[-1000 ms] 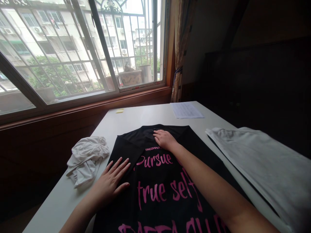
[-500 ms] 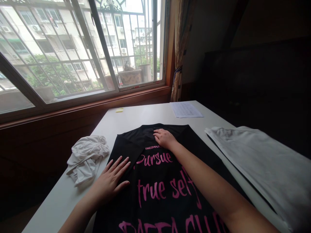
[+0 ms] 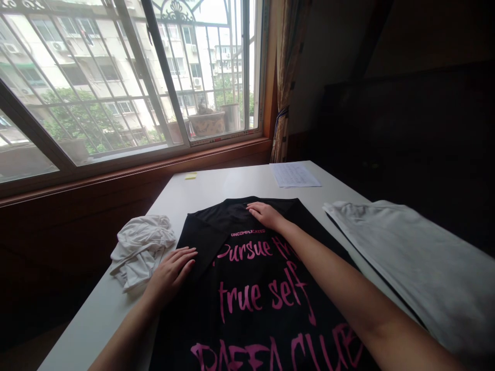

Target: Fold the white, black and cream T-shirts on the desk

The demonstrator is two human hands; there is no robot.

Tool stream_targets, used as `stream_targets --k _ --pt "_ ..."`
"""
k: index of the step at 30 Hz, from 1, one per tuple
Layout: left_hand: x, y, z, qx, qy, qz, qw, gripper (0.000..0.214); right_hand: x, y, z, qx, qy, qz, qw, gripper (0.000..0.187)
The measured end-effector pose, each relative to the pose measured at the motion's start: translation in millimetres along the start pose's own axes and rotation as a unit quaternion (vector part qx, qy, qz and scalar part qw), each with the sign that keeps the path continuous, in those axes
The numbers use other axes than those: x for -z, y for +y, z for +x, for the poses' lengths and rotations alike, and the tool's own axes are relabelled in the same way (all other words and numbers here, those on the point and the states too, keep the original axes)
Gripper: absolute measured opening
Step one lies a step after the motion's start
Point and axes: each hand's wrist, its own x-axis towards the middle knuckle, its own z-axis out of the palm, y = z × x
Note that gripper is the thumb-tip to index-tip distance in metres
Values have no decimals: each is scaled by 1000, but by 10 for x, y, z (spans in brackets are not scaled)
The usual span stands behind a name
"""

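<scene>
A black T-shirt with pink lettering lies spread on the white table, its collar end away from me and its sleeves folded inward. My left hand rests at the shirt's left edge, fingers stretched out over the folded sleeve and holding nothing. Near the collar, my right hand lies on the upper part of the shirt above the small pink line of print. Its fingers are extended and grip nothing that I can see. The lower end of the shirt runs out of view.
A crumpled white cloth sits on the table at left. Along the right edge lies a light grey garment. Farther back are a printed paper sheet and a yellow sticky note, below a barred window.
My left hand has slid left, off the middle of the sleeve towards the shirt's edge. My right hand has shifted slightly right, uncovering more of the pink print.
</scene>
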Motion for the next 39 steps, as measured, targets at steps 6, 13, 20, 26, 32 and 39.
stream_targets --k 6,13,20,26,32,39 --pt "49 -292 126 183 74 -159 967 47 620 724 -177 -170 52 -9 984 36" --pt "89 -550 764 305 33 -213 927 61 823 1305 -560 -362 38 -14 931 48" --pt "-20 -586 1420 353 19 -154 923 68 781 1313 -536 -395 27 41 917 55" --pt "-65 -672 1659 348 40 -83 933 51 887 1365 -461 -385 66 32 920 41" --pt "-24 -733 1933 321 88 -31 942 40 938 1443 -277 -368 100 -1 924 39" --pt "16 -747 2296 296 144 33 944 38 926 1465 50 -345 132 -40 928 42"
